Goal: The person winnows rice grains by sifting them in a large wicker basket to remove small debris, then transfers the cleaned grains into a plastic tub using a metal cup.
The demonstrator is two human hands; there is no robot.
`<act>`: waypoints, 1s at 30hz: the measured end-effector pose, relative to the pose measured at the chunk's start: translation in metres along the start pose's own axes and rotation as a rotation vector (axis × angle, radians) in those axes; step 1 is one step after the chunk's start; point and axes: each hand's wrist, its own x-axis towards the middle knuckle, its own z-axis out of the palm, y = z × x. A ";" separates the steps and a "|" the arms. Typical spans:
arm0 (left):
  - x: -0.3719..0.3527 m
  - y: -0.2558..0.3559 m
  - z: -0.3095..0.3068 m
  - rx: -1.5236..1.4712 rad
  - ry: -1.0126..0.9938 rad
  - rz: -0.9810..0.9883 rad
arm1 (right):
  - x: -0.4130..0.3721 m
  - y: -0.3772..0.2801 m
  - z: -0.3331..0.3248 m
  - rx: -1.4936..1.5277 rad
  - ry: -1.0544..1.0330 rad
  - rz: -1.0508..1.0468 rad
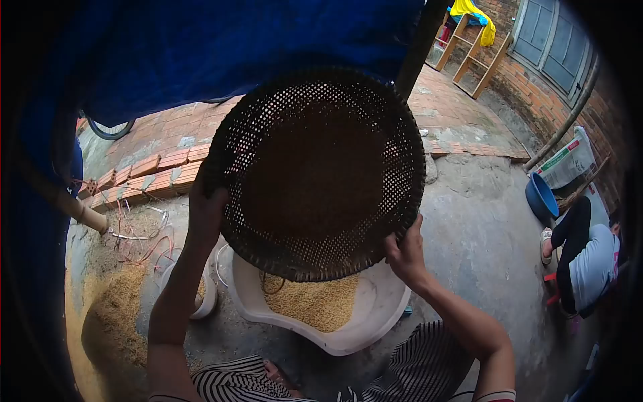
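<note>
A round, dark woven sieve (315, 261) is held up in front of me, with light showing through its mesh around a dark middle. My left hand (209, 208) grips its rim at the lower left. On the lower right, my right hand (405, 253) has its fingers closed on the rim, thumb on the near side. Below the sieve stands a pale plastic tub (385, 301) with a wavy rim. Yellow-brown grain (318, 301) lies in the tub, partly hidden by the sieve.
A white bucket (209, 301) stands left of the tub, near grain spilled on the floor (120, 315). A seated person (589, 261) is at the right, by a blue basin (541, 197). Bricks (147, 181) line the back left. A blue tarp (221, 53) hangs overhead.
</note>
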 end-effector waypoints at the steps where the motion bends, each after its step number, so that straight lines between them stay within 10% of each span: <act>1: 0.011 0.004 0.005 -0.001 -0.009 -0.023 | 0.011 0.000 0.003 -0.023 -0.008 0.065; 12: -0.019 -0.144 -0.032 -0.049 0.003 -1.153 | -0.010 0.057 -0.005 -0.024 -0.606 0.685; 22: -0.002 0.017 0.005 -0.007 -0.016 0.044 | -0.002 0.006 -0.008 -0.039 -0.023 0.048; 25: 0.032 -0.012 0.013 -0.095 -0.006 0.019 | 0.026 -0.001 -0.007 -0.044 0.021 0.049; 30: 0.027 -0.094 0.010 -0.159 -0.032 -0.563 | 0.018 0.040 -0.004 -0.117 -0.226 0.374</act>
